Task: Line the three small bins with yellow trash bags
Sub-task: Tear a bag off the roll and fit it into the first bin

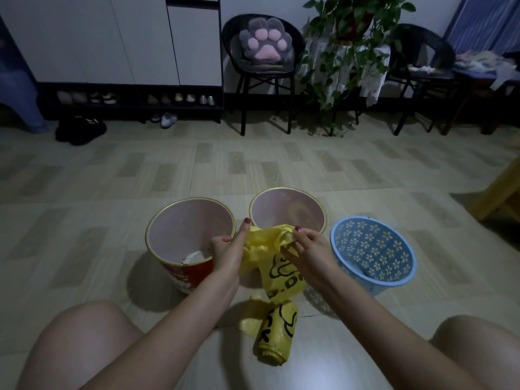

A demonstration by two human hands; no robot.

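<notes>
Down on the floor (pixel 84 220), knees wide, both hands working one yellow bag (pixel 260 244). Left hand (pixel 229 243) pinching the bag's left edge, thumb sticking up, other fingers curled in. Right hand (pixel 306 243) pinching the bunched top of the bag, fingertips close together on the plastic. Bag stretched between the two, crumpled, black print showing, its tail hanging down toward the roll (pixel 274 336).

Roll lying on the floor straight below the bag, between the forearms, partly unwound, black lettering on the yellow.

Three bins in a row, all unlined. Red bin (pixel 180 266) just left of the bag, gold rim, pale inside, something white lying at its bottom; left hand over its near right rim. Second bin (pixel 287 209) right behind the bag, gold rim as well, pale inside, the bag's top overlapping its near rim. Blue bin (pixel 374 254) right of the bag, flower-patterned openwork wall, standing just beside the right wrist.

Well behind the bag, along the wall: a shoe rack (pixel 132 99) to the left with pairs lined up, a black chair (pixel 263 66) with a paw cushion (pixel 266 40), a trailing plant (pixel 351 46) further right, then another chair (pixel 422 74).
</notes>
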